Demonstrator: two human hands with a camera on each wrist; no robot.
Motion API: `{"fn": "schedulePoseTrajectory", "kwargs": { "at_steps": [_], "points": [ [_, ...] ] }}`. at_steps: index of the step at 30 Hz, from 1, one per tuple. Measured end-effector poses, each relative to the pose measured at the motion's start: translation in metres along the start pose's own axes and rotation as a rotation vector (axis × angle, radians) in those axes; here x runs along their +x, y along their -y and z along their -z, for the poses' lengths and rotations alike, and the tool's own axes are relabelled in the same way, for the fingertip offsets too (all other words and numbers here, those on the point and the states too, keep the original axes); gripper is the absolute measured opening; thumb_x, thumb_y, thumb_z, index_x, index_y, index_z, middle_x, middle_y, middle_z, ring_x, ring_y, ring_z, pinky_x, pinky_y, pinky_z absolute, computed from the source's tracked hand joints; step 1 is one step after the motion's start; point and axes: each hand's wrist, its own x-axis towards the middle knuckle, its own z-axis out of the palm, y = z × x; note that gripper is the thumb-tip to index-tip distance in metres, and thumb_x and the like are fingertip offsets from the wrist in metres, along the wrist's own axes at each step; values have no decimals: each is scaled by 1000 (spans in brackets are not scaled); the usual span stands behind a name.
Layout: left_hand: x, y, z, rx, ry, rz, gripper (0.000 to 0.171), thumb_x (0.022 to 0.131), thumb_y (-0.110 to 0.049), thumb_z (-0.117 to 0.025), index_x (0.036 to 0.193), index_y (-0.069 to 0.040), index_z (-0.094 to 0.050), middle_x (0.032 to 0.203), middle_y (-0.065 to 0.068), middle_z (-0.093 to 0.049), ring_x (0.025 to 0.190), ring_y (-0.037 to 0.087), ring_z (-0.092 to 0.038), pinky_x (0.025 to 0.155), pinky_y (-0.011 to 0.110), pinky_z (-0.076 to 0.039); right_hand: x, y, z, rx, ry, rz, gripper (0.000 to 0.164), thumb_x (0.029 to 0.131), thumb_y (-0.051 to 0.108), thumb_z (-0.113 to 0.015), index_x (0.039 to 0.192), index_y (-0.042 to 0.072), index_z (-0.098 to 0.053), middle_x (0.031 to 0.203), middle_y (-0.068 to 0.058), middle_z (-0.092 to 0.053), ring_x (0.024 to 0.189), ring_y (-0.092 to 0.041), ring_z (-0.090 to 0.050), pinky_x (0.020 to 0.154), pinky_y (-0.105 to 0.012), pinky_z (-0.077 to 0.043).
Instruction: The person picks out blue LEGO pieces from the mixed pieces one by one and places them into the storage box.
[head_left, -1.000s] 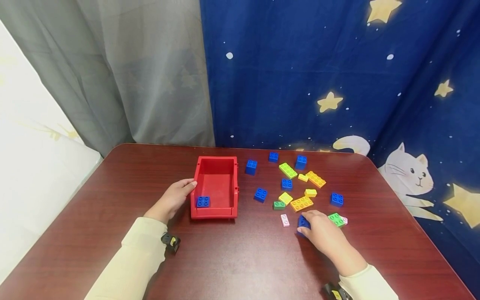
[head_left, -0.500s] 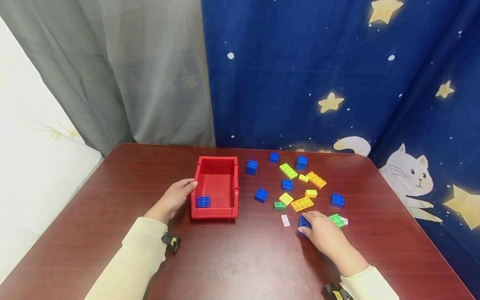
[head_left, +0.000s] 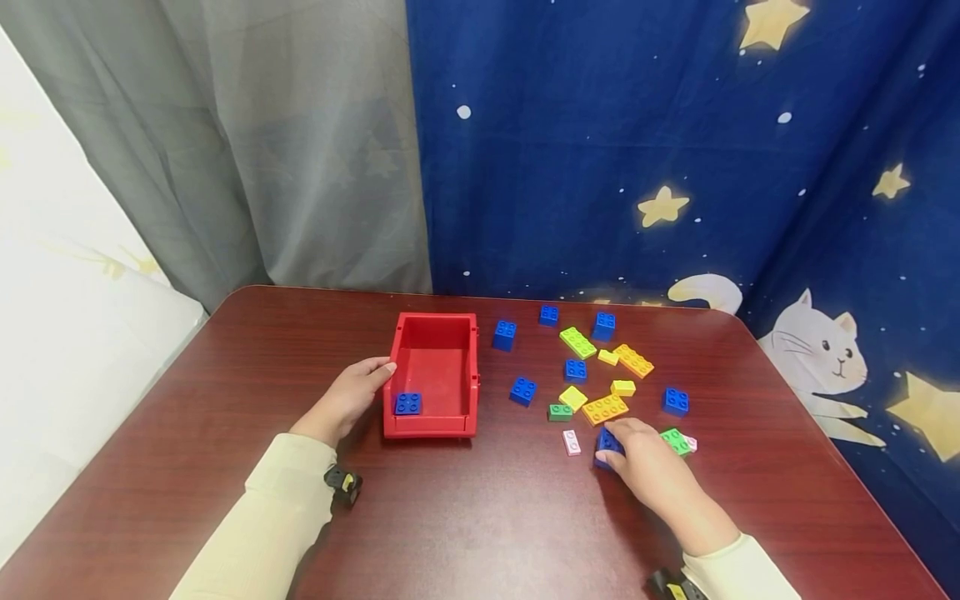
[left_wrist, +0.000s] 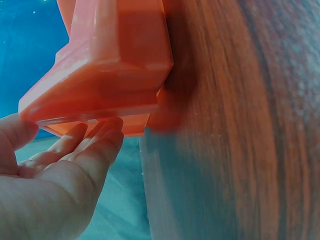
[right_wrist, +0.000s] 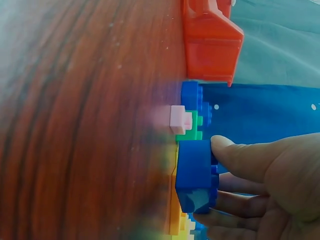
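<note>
My left hand [head_left: 347, 400] holds the left wall of a red open-topped bin [head_left: 438, 425], thumb at the rim. In the left wrist view its fingers [left_wrist: 95, 145] lie under the rim of the bin [left_wrist: 115, 65]. Inside the bin's near left corner sits a blue toy brick [head_left: 408, 404]. My right hand [head_left: 648, 467] grips another blue brick [head_left: 607, 446] near the front of the scattered bricks. The right wrist view shows the thumb at one end of this blue brick [right_wrist: 194, 170] and fingers at the other. Its studs face the palm.
Several blue bricks [head_left: 522, 391] lie scattered right of the bin. Among them are orange bricks [head_left: 604, 409], yellow bricks [head_left: 573, 397], a lime brick [head_left: 577, 342], green bricks [head_left: 559, 412] and a pink brick [head_left: 572, 442]. Curtains [head_left: 600, 150] hang behind the table [head_left: 450, 533].
My right thumb and the blue brick under it have shifted very slightly. My left hand and the bin hold still, apart from a small camera drift.
</note>
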Motion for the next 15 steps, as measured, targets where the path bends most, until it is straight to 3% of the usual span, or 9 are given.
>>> {"fn": "schedulePoseTrajectory", "kwargs": {
  "at_steps": [8, 15],
  "points": [
    [1, 0, -1, -2, -4, -4, 55, 103, -32, -43, 148, -2, -33, 146, 23, -39, 135, 43, -36, 109, 58, -32, 1, 6, 4, 14, -20, 1, 49, 83, 20, -76, 122, -5, -61, 117, -21, -63, 112, -39, -58, 93, -52, -49],
    [2, 2, -1, -13, -3, -4, 56, 102, -34, -44, 148, -4, -34, 146, 22, -40, 135, 42, -36, 109, 57, -32, 6, 18, 6, 47, -105, 41, 48, 83, 18, -76, 123, -3, -62, 118, -19, -63, 111, -38, -58, 91, -52, -51]
  ]
}}
